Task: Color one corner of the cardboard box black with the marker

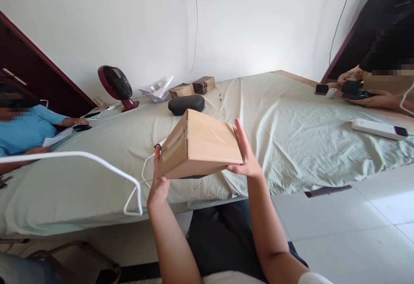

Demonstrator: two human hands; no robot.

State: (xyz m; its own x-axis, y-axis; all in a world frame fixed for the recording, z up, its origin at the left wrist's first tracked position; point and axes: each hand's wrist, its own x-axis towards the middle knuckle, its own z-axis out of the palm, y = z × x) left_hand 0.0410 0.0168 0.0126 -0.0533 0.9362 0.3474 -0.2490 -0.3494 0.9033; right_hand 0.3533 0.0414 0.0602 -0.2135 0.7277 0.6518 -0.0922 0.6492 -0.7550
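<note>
A brown cardboard box [211,139] is held up in front of me, tilted, over the near edge of the cloth-covered table. My left hand [159,185] grips its left end, thumb on the near side and fingers partly hidden behind it. On the opposite end, my right hand [247,157] is closed around the box, with the thumb beneath the near edge and fingers up along the side. Clear tape runs over the box's left face. Behind the box sits a black oblong case [186,104].
Pale green cloth [291,116] covers the table. A red fan [118,85], a plastic basket [158,92] and a patterned box [204,85] stand at the back. A white cable [97,159] hangs at left. People sit at both ends; a white device [377,129] lies right.
</note>
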